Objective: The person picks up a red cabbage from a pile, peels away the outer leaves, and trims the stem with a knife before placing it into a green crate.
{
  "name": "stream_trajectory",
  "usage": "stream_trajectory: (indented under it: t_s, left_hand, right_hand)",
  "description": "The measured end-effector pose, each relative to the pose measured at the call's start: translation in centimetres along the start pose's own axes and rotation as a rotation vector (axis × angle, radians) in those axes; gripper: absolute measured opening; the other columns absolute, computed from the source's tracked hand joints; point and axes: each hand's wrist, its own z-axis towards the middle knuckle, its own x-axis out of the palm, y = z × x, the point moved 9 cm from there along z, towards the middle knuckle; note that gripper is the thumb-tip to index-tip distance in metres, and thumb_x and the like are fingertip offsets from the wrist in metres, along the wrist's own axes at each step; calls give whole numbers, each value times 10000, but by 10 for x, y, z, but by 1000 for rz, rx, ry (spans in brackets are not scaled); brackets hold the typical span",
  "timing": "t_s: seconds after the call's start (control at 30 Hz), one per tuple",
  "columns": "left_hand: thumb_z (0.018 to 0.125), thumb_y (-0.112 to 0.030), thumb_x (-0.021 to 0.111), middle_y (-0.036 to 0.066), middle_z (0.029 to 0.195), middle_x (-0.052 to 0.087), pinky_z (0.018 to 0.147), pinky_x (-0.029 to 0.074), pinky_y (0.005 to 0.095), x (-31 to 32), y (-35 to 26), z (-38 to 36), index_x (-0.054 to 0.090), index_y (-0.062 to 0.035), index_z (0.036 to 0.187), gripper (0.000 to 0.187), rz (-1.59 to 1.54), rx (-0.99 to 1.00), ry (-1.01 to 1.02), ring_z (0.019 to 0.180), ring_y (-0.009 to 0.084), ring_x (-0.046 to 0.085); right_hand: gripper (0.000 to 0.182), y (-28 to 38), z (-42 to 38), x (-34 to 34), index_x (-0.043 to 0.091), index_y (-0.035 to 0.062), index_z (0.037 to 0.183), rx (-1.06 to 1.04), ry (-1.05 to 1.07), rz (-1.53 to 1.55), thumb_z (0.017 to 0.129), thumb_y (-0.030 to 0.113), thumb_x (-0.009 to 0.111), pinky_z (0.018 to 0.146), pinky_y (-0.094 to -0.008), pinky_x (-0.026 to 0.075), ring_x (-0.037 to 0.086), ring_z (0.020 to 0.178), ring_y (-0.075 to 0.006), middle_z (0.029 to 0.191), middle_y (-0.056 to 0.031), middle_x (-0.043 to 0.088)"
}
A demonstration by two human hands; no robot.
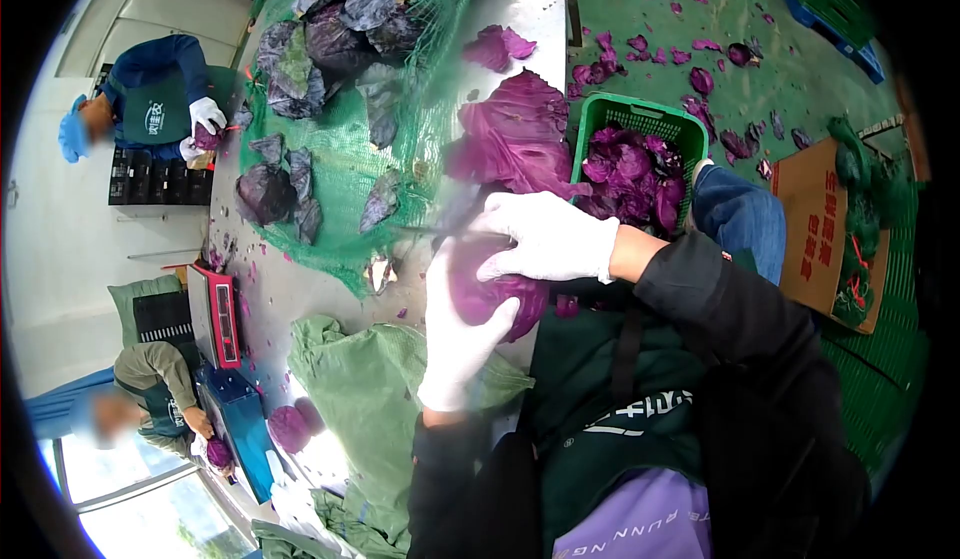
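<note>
Both my hands wear white gloves. My left hand (460, 334) is closed round the side of a red cabbage (520, 304), close to my apron. Above it, my right hand (550, 234) has its fingers curled at the top of the cabbage. From these fingers sticks a thin dark blade (430, 231), blurred, which looks like a knife; its handle is hidden in the glove. Large loose purple cabbage leaves (520, 134) lie on the table just beyond my right hand.
Green mesh netting (340, 174) carries several untrimmed cabbages (335, 39). A green basket (585, 124) of purple leaves stands by my right arm. Leaves litter the floor. Two people (150, 99) (160, 399) handle cabbages across the table, near a red-framed scale (213, 314). A green sack (370, 379) lies close by.
</note>
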Motion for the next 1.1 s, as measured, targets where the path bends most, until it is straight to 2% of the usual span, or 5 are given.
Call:
stream_trajectory:
  t_s: [0.23,0.37,0.43,0.6,1.1]
  left_hand:
    - [713,-185,851,194,1493,402,1147,353,409,3,-8,-3,292,-16,1532,1006,269,116,-6,1367,292,428]
    - [685,-205,868,188,1495,384,1149,348,416,2,-3,-14,290,-22,1532,1043,209,81,-75,1365,301,425]
    - [683,-214,871,191,1496,379,1152,345,417,2,-9,-12,285,-26,1536,1051,216,46,-86,1367,300,422]
    - [649,-242,913,206,1517,355,1162,332,424,11,-16,-7,196,11,1551,1180,263,66,-30,1389,298,399]
    - [628,-283,941,217,1515,329,1176,291,453,17,-26,-2,173,-5,1557,1237,329,56,62,1420,323,340]
  right_hand:
    - [216,-23,1,-20,653,29,920,-171,-496,-398,947,240,609,605,-380,516,659,714,-276,813,-124,649]
    - [312,-96,-22,-51,666,1,1112,431,-581,338,966,274,631,651,-324,500,596,672,-150,829,-106,692]
    - [445,-74,-35,-69,627,87,1295,372,-584,17,934,344,659,818,-375,523,651,845,-308,965,-155,619]
    - [465,-11,-62,-37,706,126,1196,189,-377,-12,811,369,803,677,-293,512,593,756,-156,939,-59,570]
    - [266,18,-60,-1,614,68,1072,-17,-266,-118,820,103,693,697,-358,544,650,770,-275,1005,-99,568]
